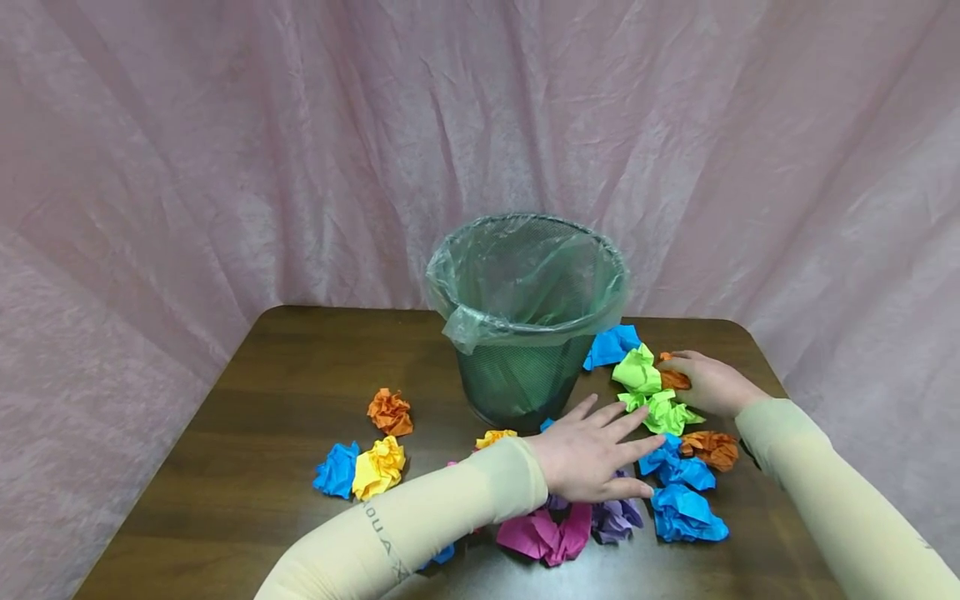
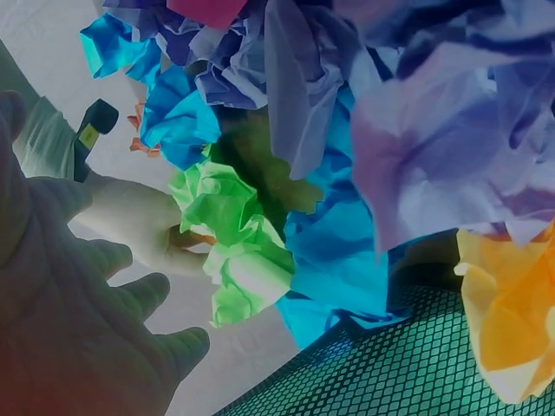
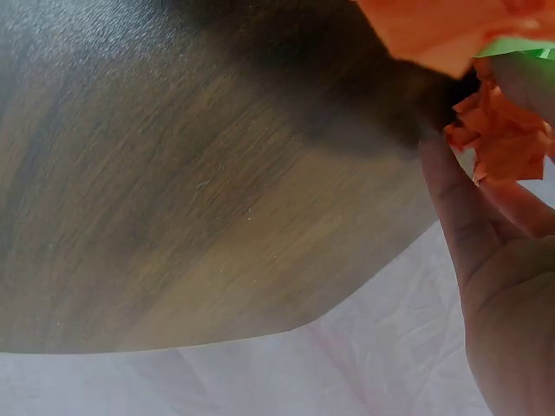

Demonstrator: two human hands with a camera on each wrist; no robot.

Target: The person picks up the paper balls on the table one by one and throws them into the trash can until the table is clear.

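Observation:
My left hand [image 1: 596,454] is spread flat, palm down, over purple crumpled paper [image 1: 617,518] and magenta crumpled paper [image 1: 551,533]. Its fingers are straight and hold nothing; the left wrist view shows them apart from the paper. On the right side of the table, my right hand [image 1: 712,383] pinches an orange crumpled paper ball [image 3: 503,134] between thumb and fingers. Touching or close beside that ball are two lime green crumpled papers [image 1: 637,371]. A second orange ball [image 1: 711,450] lies nearer the front, next to blue crumpled papers [image 1: 688,512].
A mesh wastebasket [image 1: 525,379] with a clear plastic liner [image 1: 480,325] stands at the table's back middle. Blue paper [image 1: 611,346] lies just right of it. To the left are orange [image 1: 390,412], yellow [image 1: 378,467] and blue [image 1: 337,469] paper balls. A pink curtain [image 1: 360,150] hangs behind.

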